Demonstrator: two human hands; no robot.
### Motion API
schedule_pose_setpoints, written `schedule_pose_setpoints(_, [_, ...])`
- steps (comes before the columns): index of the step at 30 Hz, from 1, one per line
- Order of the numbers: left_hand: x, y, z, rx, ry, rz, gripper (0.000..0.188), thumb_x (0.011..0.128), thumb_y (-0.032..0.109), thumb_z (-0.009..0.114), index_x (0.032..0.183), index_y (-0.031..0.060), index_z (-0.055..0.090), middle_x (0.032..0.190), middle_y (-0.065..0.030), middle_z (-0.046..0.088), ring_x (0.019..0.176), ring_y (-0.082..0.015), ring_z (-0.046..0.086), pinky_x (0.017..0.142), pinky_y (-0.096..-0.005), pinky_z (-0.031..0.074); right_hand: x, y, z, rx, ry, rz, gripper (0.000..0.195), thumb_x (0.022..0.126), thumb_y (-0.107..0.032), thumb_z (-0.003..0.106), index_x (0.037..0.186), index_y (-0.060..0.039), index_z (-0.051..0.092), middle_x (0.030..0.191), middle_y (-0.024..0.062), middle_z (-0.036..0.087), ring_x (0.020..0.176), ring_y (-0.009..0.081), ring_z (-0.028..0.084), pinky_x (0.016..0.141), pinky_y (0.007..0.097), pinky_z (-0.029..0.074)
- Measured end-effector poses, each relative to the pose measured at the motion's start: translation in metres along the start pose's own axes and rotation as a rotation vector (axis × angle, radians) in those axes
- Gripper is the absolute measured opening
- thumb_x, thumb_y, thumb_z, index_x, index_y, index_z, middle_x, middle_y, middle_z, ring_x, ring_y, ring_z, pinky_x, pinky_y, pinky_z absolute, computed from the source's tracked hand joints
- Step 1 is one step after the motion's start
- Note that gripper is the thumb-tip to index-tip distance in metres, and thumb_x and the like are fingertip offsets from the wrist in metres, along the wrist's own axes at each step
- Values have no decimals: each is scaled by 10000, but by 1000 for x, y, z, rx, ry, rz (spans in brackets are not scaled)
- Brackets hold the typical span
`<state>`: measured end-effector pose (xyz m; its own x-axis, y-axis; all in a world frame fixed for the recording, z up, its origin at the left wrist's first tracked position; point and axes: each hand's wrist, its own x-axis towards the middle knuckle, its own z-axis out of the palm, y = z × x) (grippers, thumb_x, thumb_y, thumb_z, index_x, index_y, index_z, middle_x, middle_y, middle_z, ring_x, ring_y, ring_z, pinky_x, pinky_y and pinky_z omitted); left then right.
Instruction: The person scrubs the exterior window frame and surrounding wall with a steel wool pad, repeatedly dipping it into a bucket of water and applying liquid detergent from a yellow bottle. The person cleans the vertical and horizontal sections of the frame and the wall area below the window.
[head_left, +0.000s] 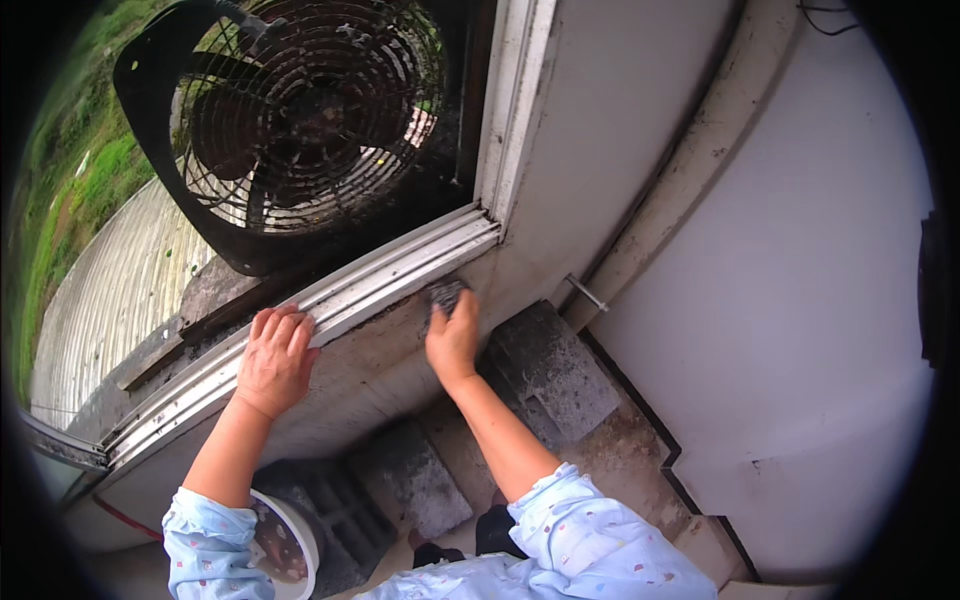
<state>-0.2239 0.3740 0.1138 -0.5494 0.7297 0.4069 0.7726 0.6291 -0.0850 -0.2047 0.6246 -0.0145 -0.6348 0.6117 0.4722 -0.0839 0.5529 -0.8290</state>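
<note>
My right hand (454, 334) grips a dark grey scouring pad (448, 295), held against the stained wall (382, 345) just under the window frame. Fingers of my left hand (277, 360) rest over the white sliding-window track (397, 259), to the left of the pad. Dark grime runs along the joint between frame and wall. Beyond the track stands a dirty black exhaust fan (315, 120) with a round wire guard. What lies under my left palm is hidden.
A white bucket (306, 536) of murky water stands below my left forearm. Grey blocks (427, 480) and a dark slab (555, 375) lie on the floor by my feet. A metal bolt (587, 292) juts from the wall at right, near a curved pipe (690, 165).
</note>
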Motion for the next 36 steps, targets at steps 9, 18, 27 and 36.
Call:
schedule_pose_setpoints(9, [-4,-1,-4,-41,36,14,461,721,99,742,1143,10,580,1108,-141,607,1159,-329,556,1035,-480,398,93,24,-87,201,160,114,270,950,-107,597,1140,80,556,1025,243,651,932,378,637,884,446,481])
schedule_pose_setpoints(18, [-7,-4,-1,-73,-6,-5,442,740,118,746,1143,23,592,1143,-142,609,1174,-331,546,1034,-460,394,-51,4,1,13,-242,-25,385,845,-66,655,1198,26,529,1141,252,575,1072,465,562,906,470,473])
schedule_pose_setpoints(27, [-131,-30,-80,-329,310,-299,391,776,29,712,1160,62,648,1128,-120,667,1117,-318,592,998,-402,421,-124,-172,-15,307,-1163,-394,358,777,29,623,1133,-2,628,1115,179,603,1026,375,612,887,405,502])
schedule_pose_setpoints(36, [-364,-67,-109,-221,245,-736,377,793,17,680,1167,56,642,1086,-101,685,1039,-268,645,957,-387,441,-443,-197,103,-439,-1715,-1153,260,761,-218,721,992,-108,766,1073,71,668,1028,273,610,791,386,545])
